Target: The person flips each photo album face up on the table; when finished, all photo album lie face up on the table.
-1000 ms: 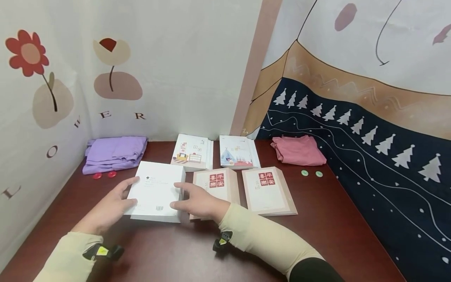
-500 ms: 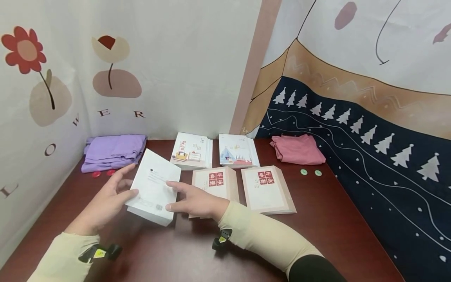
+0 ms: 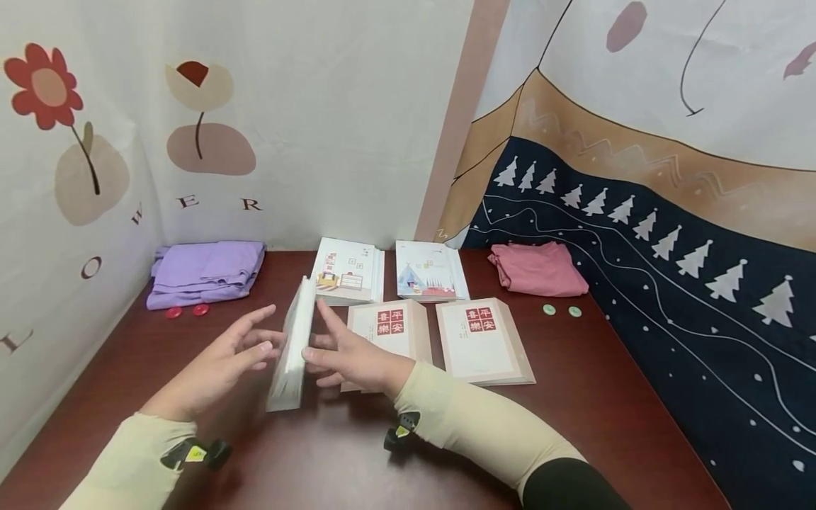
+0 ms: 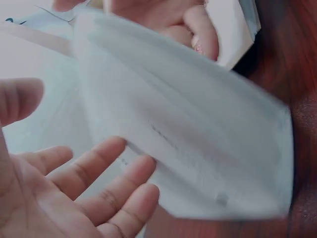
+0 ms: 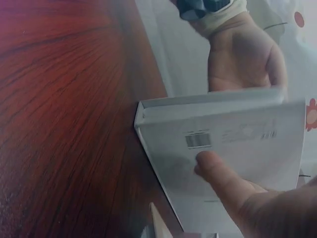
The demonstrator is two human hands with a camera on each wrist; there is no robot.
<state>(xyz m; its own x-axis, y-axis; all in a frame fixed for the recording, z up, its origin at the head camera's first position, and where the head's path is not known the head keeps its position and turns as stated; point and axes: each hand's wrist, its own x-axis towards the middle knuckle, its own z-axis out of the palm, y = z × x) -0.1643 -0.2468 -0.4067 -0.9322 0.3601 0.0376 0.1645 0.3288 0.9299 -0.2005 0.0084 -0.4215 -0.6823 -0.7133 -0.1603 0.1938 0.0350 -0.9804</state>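
i have the white book point(image 3: 292, 352) standing on its long edge on the table point(image 3: 331, 460), tipped up between my two palms so that neither cover lies flat. my left hand point(image 3: 219, 365) sits on its left side with fingers straight and spread, only bracing the face rather than curling round it; in the left wrist view those fingers point(image 4: 106, 171) lie loose against the blurred white cover. my right hand point(image 3: 347, 358) presses the other face, flat as well, and the right wrist view shows my thumb point(image 5: 218, 173) laid just beside the barcode point(image 5: 198, 140) on the back cover, which keeps the book from toppling toward me. so both hands are open, holding it by pressure from either side, as i judge it. its lower edge touches the dark red wood, which takes the weight. just right of my right hand lie two beige books with red squares point(image 3: 390, 327) point(image 3: 481, 338), side by side, and behind them two illustrated books point(image 3: 347, 269) point(image 3: 428, 270). a folded purple cloth point(image 3: 204, 271) with two red buttons point(image 3: 186, 311) sits at the far left, a folded pink cloth point(image 3: 538, 269) with two green buttons point(image 3: 562, 310) at the far right, well apart from the book i hold.
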